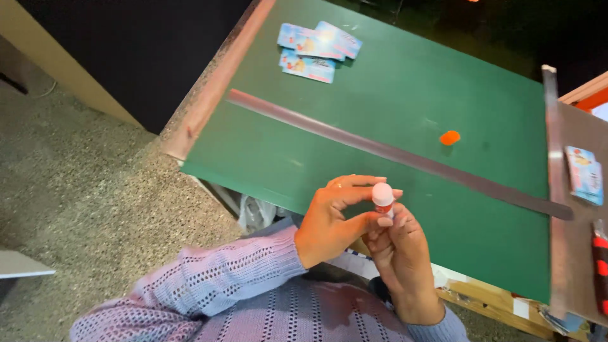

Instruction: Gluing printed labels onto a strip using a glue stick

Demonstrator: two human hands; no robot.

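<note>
I have both hands low in the middle of the frame, just over the near edge of the green worktop (392,95). My right hand (402,253) has its grip clenched around a small glue stick (382,197), a white tube with a red band, upright. My left hand (332,218) pinches the tube's rounded white top between thumb and forefinger, so its grip is closed on the same stick. To do this well, I judge that I should keep the right hand's hold low and firm on the body, turn only the top with the left fingers, and keep the tube upright. An orange cap (449,137) lies right of centre on the worktop, well apart from my hands. A long metal ruler (392,152) crosses the board diagonally. Printed cards (313,47) sit in a small pile at the top, more cards (584,174) at the right edge.
</note>
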